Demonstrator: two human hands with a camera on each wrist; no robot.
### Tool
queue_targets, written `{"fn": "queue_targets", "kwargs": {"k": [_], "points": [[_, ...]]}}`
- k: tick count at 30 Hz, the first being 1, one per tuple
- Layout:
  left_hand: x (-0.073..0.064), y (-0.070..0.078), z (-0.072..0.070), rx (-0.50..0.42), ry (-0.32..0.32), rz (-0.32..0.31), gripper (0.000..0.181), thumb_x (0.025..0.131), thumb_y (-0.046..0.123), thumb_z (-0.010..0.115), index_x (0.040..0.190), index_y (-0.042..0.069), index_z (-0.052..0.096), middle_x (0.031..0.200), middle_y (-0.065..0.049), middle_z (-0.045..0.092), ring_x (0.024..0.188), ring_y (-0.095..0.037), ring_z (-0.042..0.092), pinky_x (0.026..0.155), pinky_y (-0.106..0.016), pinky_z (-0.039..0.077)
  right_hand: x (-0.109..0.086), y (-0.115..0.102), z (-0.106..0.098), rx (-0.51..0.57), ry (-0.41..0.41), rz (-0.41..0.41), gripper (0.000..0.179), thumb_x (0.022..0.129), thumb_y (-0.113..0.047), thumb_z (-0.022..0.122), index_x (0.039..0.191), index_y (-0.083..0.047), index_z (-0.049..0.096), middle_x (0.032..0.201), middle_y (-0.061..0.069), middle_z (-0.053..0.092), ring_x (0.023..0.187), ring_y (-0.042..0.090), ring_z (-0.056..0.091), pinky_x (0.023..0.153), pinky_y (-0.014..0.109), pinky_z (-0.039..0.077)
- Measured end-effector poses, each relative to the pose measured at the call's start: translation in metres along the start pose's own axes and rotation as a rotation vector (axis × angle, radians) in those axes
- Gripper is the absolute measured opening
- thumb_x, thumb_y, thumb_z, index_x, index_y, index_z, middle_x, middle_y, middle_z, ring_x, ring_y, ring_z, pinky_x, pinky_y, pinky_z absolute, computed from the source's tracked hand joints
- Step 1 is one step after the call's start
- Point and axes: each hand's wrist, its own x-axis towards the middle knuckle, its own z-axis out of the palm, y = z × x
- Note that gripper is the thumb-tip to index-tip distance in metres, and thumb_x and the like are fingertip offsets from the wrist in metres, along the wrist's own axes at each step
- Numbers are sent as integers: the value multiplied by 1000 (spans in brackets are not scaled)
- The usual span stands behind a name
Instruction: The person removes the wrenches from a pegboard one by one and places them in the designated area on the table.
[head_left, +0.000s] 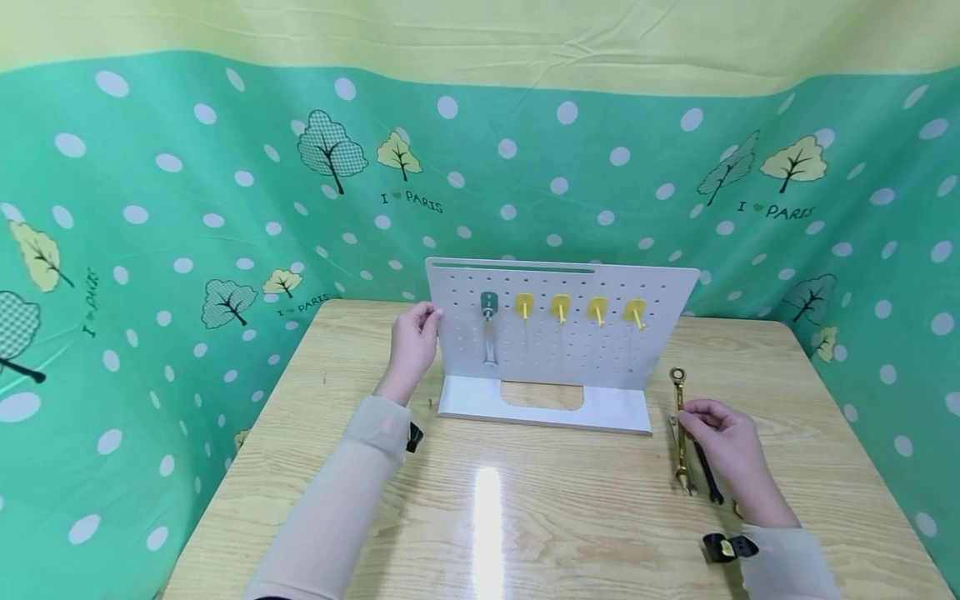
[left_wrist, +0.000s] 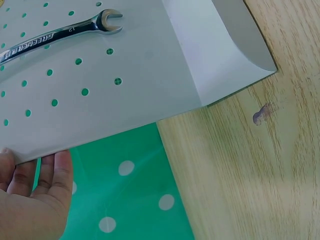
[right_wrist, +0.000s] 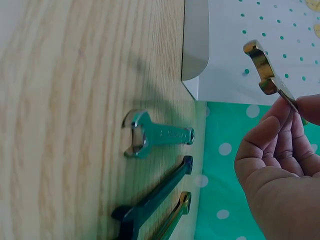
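Note:
A white pegboard [head_left: 465,350] stands upright on the table, its left edge pinched between the thumb and fingers of my left hand [head_left: 414,340]. On its green hook [head_left: 489,300] hangs a silver combination wrench [left_wrist: 55,39], open end down. My right hand [head_left: 726,437] pinches a gold combination wrench [right_wrist: 262,67] by its shaft, lifted above the table to the right of the board, ring end away from me. Beneath that hand lie a silver wrench [right_wrist: 162,134], a black wrench [right_wrist: 152,197] and another gold wrench [right_wrist: 175,215], side by side.
Several yellow hooks [head_left: 561,308] run in a row across the board to the right of the green one. The board's white base [head_left: 468,398] has a cutout in front. A green dotted curtain [head_left: 555,183] encloses the wooden table [head_left: 570,508] behind and at both sides.

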Motion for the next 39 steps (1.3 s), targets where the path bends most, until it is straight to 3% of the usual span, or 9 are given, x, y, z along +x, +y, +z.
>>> {"fn": "queue_targets", "kwargs": {"k": [11,26,39], "points": [[-1,1,0,-2,-6,7,19,107,12,54,106,-2,67,94,-15,70,81,-34,63,61,-27,51,-3,9,-12,-5,9,35,34,102,-19,66,117,11,63,100,13,70,82,4,64,71,20,56],[-2,1,-1,4,-3,2,19,107,12,54,107,-2,67,92,-14,69,77,-29,61,59,-27,49,-6,18,-22,13,-7,58,36,101,-18,67,120,13,61,99,3,70,83,5,65,73,22,57],[-1,0,0,2,-4,14,19,107,12,54,106,-1,67,92,-14,69,78,-33,62,61,-29,50,-6,24,-31,-45,-9,77,38,102,-20,66,120,13,62,101,13,71,80,3,64,70,22,56]]}}
